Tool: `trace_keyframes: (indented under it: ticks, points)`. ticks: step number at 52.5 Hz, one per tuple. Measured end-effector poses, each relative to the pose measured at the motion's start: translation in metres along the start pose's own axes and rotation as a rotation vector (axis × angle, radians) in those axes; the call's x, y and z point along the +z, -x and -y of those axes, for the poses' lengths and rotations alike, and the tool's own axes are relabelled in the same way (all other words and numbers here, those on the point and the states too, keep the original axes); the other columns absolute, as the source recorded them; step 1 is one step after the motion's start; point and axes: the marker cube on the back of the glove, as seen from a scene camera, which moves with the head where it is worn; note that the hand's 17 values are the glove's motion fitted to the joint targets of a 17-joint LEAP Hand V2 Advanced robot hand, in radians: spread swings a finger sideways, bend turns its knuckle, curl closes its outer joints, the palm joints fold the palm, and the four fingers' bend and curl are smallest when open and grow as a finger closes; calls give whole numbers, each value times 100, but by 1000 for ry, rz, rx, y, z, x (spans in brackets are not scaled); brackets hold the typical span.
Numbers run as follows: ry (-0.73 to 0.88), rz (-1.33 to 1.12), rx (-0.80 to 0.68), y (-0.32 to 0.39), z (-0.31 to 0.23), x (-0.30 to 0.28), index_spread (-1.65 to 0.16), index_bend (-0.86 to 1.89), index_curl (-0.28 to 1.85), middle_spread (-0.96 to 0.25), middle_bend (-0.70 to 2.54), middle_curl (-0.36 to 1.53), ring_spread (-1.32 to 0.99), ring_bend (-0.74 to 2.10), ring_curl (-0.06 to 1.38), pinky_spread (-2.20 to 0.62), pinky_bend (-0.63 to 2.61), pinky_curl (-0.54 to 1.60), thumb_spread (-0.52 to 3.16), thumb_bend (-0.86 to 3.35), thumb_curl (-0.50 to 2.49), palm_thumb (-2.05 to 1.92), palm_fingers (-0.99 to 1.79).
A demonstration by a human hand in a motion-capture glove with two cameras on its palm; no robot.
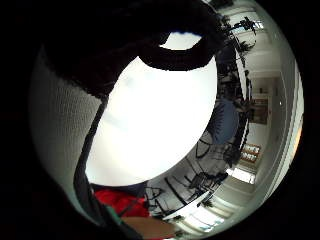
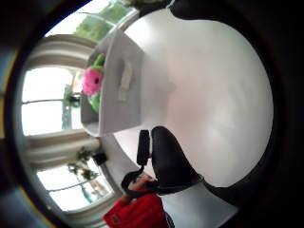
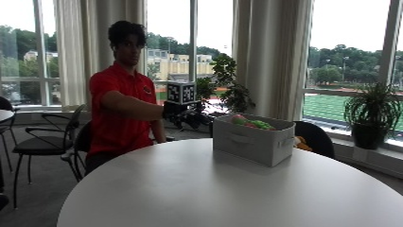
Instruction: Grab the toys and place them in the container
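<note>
The fingers (image 2: 166,156) curve loosely and hold nothing; the right hand (image 3: 189,116) hangs above the worktop (image 3: 189,189) edge, just beside the container (image 3: 252,139). The toys (image 3: 249,123), pink and green, lie inside it. The thumb-side view shows its handle (image 2: 125,80).

Behind my round white table (image 3: 207,189), tall windows (image 3: 353,52), pale curtains (image 3: 271,56), potted plants (image 3: 372,113) and black chairs (image 3: 44,137).
</note>
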Motion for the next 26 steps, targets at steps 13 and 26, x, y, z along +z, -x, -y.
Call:
trace_keyframes:
  ticks: [13,26]
  points:
    - [-22,14,-8,-2,-7,14,-41,16,29,-11,16,30,-2,35,32,9,99,30,116,-2,37,0,-7]
    - [-28,36,-2,-4,-18,10,-41,17,30,-11,15,29,-3,34,32,9,98,30,117,-2,36,0,-7]
